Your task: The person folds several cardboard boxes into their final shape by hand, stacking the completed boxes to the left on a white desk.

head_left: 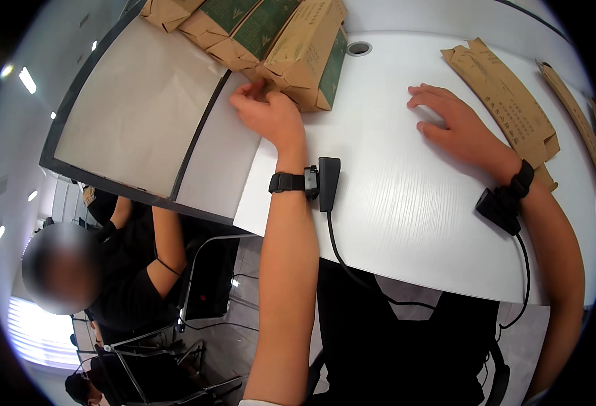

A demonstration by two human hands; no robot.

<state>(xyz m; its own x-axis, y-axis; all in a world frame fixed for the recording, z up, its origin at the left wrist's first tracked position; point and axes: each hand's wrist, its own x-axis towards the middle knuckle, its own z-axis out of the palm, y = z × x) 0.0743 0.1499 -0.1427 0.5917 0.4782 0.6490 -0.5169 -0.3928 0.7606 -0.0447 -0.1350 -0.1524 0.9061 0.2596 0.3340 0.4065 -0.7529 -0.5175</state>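
At the near end of the rightmost kraft cardboard box, my left hand has its fingers curled in against the lower corner. The fingertips are partly hidden there, and they seem to hold the box's edge. This box is brown with a dark green side and stands at the right end of a row. My right hand is over the white table with its fingers apart and nothing in them. Just right of that hand lies a flattened brown carton with printing on it.
More brown-and-green boxes fill the row to the left, behind a dark-framed divider panel. Another flat carton lies at the far right. A round cable hole is at the back. Cables hang from both wrist straps. A person sits left.
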